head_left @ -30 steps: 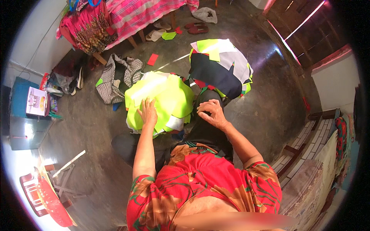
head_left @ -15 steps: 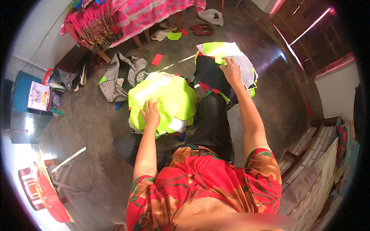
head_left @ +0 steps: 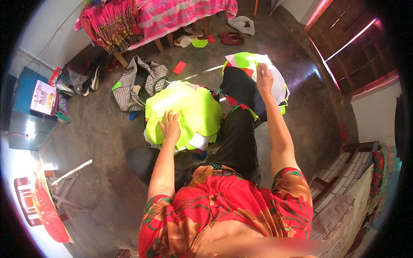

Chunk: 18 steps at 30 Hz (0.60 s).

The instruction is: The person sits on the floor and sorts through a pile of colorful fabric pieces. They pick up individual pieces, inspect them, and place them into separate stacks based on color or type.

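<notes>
I sit on the floor with a stack of neon yellow-green cut fabric pieces (head_left: 189, 107) in front of my knee. My left hand (head_left: 171, 125) lies flat on that stack, fingers spread, pressing its near edge. My right hand (head_left: 263, 78) reaches far forward onto a second pile of mixed fabric pieces (head_left: 241, 86), black, white, red and yellow-green, and its fingers rest on a pale piece at the top. Whether those fingers pinch the piece is hard to tell. My black-trousered leg (head_left: 234, 137) stretches between the two piles.
A checked cloth bag (head_left: 137, 81) lies left of the stacks. A table draped in pink striped cloth (head_left: 172, 15) stands at the back, with sandals (head_left: 230, 38) and scraps under it. A blue box (head_left: 26, 112) and a red plastic stool (head_left: 43, 210) sit at left, woven mats at right.
My right hand has moved from beside the yellow-green stack forward and to the right onto the far mixed pile. My left hand has stayed on the yellow-green stack.
</notes>
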{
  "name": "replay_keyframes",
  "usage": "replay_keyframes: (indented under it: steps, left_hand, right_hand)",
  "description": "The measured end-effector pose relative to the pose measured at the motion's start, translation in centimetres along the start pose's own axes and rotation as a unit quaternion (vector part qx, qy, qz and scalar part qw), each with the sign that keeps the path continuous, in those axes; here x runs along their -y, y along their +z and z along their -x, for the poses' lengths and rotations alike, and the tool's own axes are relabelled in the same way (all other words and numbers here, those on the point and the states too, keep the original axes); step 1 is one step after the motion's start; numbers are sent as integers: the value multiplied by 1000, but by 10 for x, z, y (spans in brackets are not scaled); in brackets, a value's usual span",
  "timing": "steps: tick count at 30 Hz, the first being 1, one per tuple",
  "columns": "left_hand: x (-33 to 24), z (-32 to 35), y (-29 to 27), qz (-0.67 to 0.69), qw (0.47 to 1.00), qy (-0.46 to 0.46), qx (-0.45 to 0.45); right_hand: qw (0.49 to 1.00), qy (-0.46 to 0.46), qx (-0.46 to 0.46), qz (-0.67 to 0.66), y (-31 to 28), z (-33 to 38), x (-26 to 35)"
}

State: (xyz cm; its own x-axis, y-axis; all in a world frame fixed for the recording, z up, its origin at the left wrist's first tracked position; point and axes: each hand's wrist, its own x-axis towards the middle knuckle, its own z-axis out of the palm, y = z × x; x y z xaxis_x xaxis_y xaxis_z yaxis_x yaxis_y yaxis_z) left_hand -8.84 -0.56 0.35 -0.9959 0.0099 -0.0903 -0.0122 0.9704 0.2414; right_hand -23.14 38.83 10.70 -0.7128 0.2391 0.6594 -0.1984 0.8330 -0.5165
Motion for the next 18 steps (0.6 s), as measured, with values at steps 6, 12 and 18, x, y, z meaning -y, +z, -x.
replay_keyframes:
  steps: [6,12,18]
  left_hand:
    - [-1,-1,-7,25,1000,0,6]
    - [-24,5,-53,124,989,54,-63]
    - [-49,54,-84,581,767,180,205]
  right_hand:
    - [962,88,112,-233,-54,21,82]
    - [860,154,303,-380,-70,97,129]
    - [581,320,435,-609,-79,149,149]
